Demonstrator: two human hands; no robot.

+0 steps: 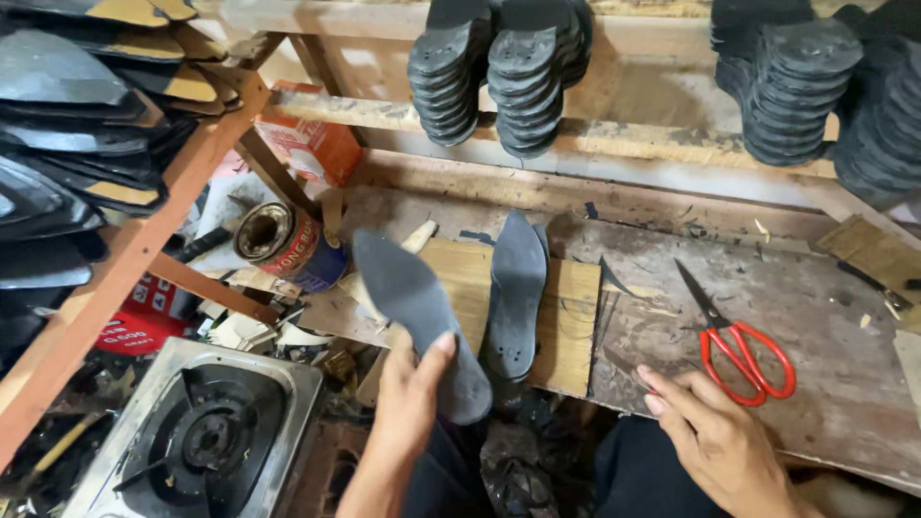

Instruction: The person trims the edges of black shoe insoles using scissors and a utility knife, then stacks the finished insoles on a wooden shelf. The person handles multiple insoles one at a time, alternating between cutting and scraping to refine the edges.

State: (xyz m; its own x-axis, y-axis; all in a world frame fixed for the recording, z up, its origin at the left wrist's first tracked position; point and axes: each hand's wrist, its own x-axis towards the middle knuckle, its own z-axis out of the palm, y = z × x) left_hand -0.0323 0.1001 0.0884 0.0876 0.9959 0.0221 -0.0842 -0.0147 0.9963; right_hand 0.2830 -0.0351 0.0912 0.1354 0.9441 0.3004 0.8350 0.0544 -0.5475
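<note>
Holding a dark insole [413, 317] up in the left hand [408, 403] — fingers closed round it — right hand [715, 436] rests open on the bench [815, 317], empty; trimming seems next, needing the red scissors [739, 345].

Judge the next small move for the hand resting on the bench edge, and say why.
Probably the right hand should reach forward to the red-handled scissors. The left hand already holds a dark sole piece lifted over the wooden board, while the right is empty, fingers resting on the workbench edge just short of the scissors, the nearest tool.
</note>
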